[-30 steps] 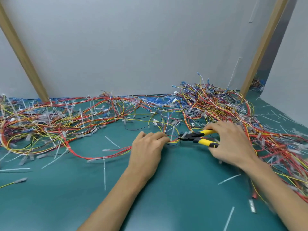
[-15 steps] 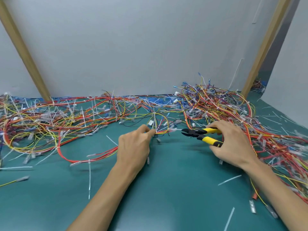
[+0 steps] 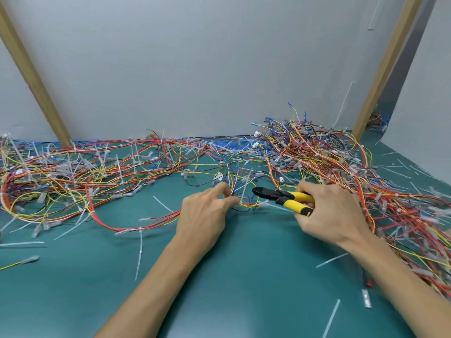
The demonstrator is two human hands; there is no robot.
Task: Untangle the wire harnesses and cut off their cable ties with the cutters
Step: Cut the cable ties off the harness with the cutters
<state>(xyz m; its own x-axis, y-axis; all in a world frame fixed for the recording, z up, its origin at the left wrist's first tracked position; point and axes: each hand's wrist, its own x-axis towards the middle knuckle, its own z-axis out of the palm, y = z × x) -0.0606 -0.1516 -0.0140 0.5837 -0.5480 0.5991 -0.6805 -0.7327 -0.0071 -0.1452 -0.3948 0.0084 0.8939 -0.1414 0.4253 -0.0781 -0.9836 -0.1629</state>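
Since half a second ago the cutters (image 3: 283, 197) have edged left, and their black nose is now just beside the loop of wires (image 3: 244, 204) that the left hand (image 3: 203, 213) pinches between thumb and fingertips. The right hand (image 3: 327, 211) is curled round the yellow handles; whether the blades are parted cannot be told. A white cable tie (image 3: 247, 182) sticks up from the loop, which lies on the green mat (image 3: 244, 276) in front of the tangled harnesses (image 3: 317, 154).
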